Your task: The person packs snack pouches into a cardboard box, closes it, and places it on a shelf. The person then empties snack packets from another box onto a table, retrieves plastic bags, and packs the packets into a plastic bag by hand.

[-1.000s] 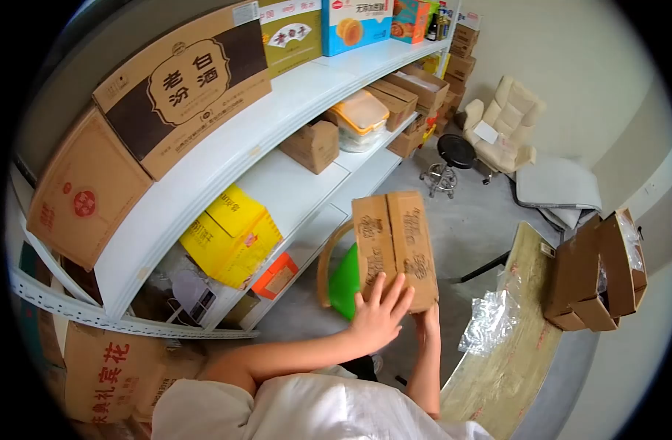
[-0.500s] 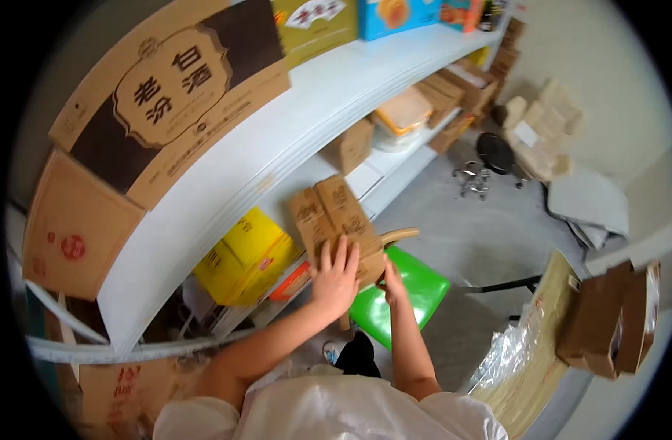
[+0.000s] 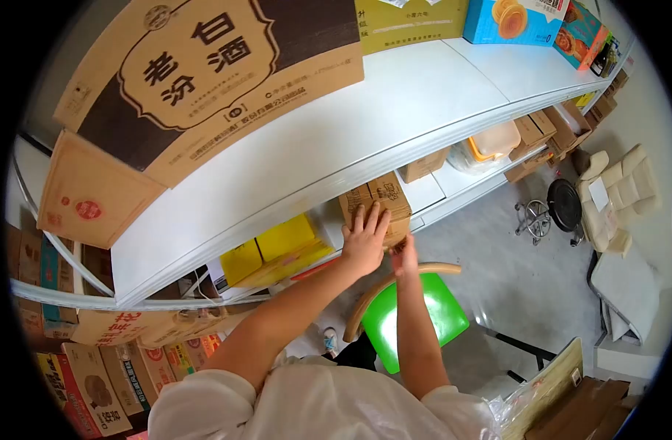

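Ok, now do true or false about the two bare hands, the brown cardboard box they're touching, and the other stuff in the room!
1. The left hand has its fingers spread on the brown cardboard box with dark print. True.
2. The right hand holds a glass bottle. False: it is at that box's lower corner.
3. The bright yellow carton sits lower than the white upper shelf. True.
4. The round black stool stands on that shelf. False: it stands on the grey floor.

One left hand (image 3: 366, 248), one right hand (image 3: 405, 259), one handled carton (image 3: 386, 192)
One green chair (image 3: 422, 317), one black stool (image 3: 564, 205) and one cream armchair (image 3: 632, 189) make three seats; one sheet of paper (image 3: 599, 193), one orange-rimmed tub (image 3: 495, 142), one bright-blue box (image 3: 513, 22), one shoe (image 3: 330, 341).
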The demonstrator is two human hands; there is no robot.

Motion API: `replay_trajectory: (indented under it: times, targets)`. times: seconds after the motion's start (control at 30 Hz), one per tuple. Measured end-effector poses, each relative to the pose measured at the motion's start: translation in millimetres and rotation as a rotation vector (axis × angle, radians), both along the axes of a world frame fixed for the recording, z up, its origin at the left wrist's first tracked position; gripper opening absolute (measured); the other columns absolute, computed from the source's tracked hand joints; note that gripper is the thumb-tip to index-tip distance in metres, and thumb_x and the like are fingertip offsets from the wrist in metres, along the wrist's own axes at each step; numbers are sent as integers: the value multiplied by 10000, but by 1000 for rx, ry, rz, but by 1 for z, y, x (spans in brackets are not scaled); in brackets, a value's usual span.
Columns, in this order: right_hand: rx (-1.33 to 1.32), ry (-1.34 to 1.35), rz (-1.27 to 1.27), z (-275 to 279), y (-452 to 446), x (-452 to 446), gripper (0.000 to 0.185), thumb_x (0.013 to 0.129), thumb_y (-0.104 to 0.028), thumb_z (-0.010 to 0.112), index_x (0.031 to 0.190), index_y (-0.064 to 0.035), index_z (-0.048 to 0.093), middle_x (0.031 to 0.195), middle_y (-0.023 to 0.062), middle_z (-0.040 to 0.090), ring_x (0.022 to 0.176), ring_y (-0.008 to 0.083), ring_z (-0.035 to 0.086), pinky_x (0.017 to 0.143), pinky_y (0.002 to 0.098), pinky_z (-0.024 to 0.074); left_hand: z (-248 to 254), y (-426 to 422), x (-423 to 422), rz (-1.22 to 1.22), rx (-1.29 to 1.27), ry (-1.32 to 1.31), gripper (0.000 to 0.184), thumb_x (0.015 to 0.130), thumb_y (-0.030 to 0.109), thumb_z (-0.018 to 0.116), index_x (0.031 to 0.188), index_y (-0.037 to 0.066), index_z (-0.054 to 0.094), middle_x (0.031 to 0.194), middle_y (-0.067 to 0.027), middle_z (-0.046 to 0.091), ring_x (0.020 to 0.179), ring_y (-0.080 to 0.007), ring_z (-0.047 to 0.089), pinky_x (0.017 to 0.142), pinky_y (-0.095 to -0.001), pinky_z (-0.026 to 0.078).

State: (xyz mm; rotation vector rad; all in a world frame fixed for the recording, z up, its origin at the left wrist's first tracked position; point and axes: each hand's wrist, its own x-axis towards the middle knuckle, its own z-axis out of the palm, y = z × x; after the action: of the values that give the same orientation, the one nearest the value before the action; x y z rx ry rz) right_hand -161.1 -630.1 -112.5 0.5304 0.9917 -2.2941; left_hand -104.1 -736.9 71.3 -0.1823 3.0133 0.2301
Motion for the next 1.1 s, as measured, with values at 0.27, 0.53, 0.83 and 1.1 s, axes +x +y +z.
replay_trajectory:
  times: [0.27, 0.53, 0.83, 1.1]
  targets:
    - [-217, -6, -86, 26, -43, -28, 567, 892, -358, 583, 1374, -205, 327, 1356, 1, 394, 1242, 212, 362, 986, 438, 338, -51, -30, -56, 130, 86, -40, 708, 828, 133, 579, 1441, 314, 273, 1535, -97, 137, 1379, -406, 149, 964, -638, 336]
    - [-257, 117, 35, 60, -36, -72, 486, 927, -341, 552, 1344, -147, 396, 1363, -7, 398, 1265, 183, 356, 987, 394, 377, -72, -71, -115, 56, 81, 34, 807, 757, 11, 629, 1427, 341, 323, 1494, -190, 210, 1337, -470, 223, 1053, -486, 340]
    - [-183, 103, 56, 48, 8, -20, 336, 952, -262, 516, 1235, -81, 508, 1093, 43, 617, 972, 142, 591, 823, 301, 477, -81, -91, -150, -48, 149, 205, 806, 756, -5, 656, 1410, 354, 351, 1431, -249, 271, 1328, -438, 276, 1068, -473, 304]
    - [104, -41, -74, 19, 35, 23, 127, 935, -201, 539, 983, -100, 597, 859, 4, 653, 753, 90, 596, 665, 237, 467, -49, -70, -149, 70, -55, -9, 802, 729, 87, 694, 1432, 220, 331, 1439, -206, 328, 1324, -387, 309, 1079, -453, 287]
